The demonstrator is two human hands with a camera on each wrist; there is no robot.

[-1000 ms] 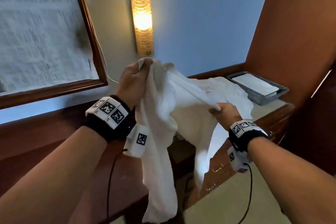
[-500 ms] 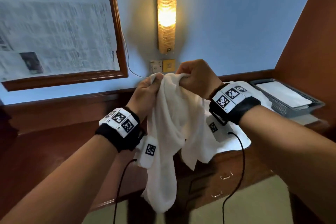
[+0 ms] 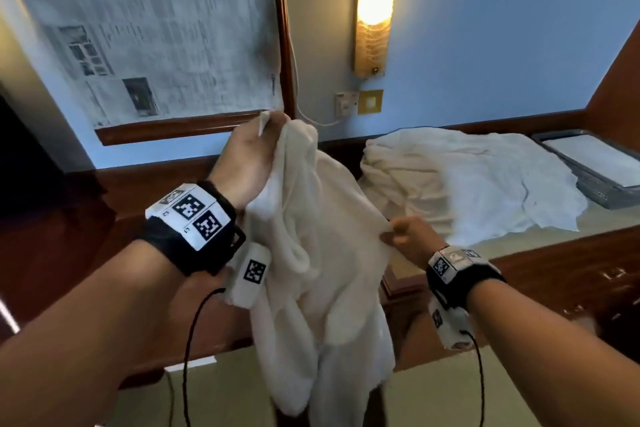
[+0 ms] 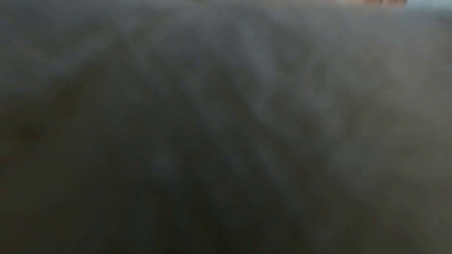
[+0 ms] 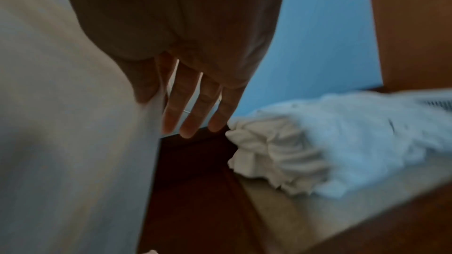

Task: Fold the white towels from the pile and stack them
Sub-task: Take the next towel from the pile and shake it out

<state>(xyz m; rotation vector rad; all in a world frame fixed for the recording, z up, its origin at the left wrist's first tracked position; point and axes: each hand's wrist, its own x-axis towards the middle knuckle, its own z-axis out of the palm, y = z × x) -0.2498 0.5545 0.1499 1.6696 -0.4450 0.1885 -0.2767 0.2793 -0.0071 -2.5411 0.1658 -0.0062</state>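
Note:
A white towel (image 3: pixel 322 253) hangs crumpled in the air in front of the desk. My left hand (image 3: pixel 252 152) grips its top corner, raised near the frame's lower edge. My right hand (image 3: pixel 403 236) pinches the towel's right edge lower down, thumb against the cloth (image 5: pixel 73 123), the other fingers (image 5: pixel 193 103) stretched out straight. The pile of white towels (image 3: pixel 467 177) lies rumpled on the desk top to the right, also in the right wrist view as the pile (image 5: pixel 342 142). The left wrist view is filled by blurred towel cloth (image 4: pixel 220 103).
A grey mesh tray (image 3: pixel 595 166) with a flat white sheet stands at the desk's far right. The dark wooden desk (image 3: pixel 554 274) has drawers below. A lit wall lamp (image 3: pixel 374 7), wall sockets (image 3: pixel 358 102) and a framed newspaper sheet (image 3: pixel 156 31) are behind.
My right hand has left the towel's top beside the left hand and slid down and right along the edge. The view has turned, showing more of the pile.

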